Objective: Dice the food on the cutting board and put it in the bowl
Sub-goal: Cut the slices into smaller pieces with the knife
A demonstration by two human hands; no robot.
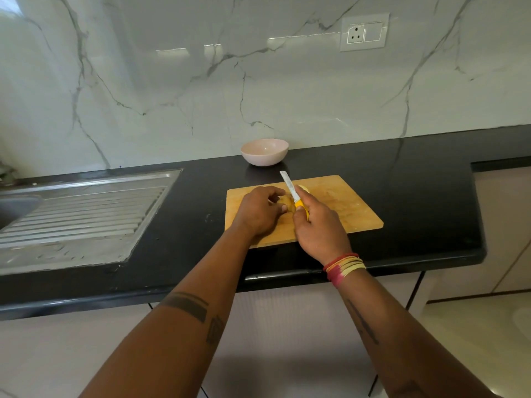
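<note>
While both forearms reach in from the near edge, the right hand [319, 228], with red and yellow thread bands [344, 267] on its wrist, is curled round the yellow handle of a small steel-bladed knife [290, 188], index finger laid along the blade's back; the blade points far-left and its tip clears the far edge of the board. Left hand [260, 211] sits just left of it, fingers curled over a brownish potato-like piece of food [288, 203], thumb pressed on its near side, so most of the food is hidden. A pale cut piece [304, 188] shows just right of the blade; can't tell its shape. All this is on the left half of the rectangular wooden cutting board [344, 208], which lies flat on the black stone counter [201, 196]. Farther back, near the board's far edge but apart from it, a round pale pink bowl [264, 152] stands upright, nothing visible inside. Steel sink drainboard [86, 214] is set in the counter at left. White marble-look backsplash [172, 81] behind, with a white socket plate [364, 32] at upper right.
</note>
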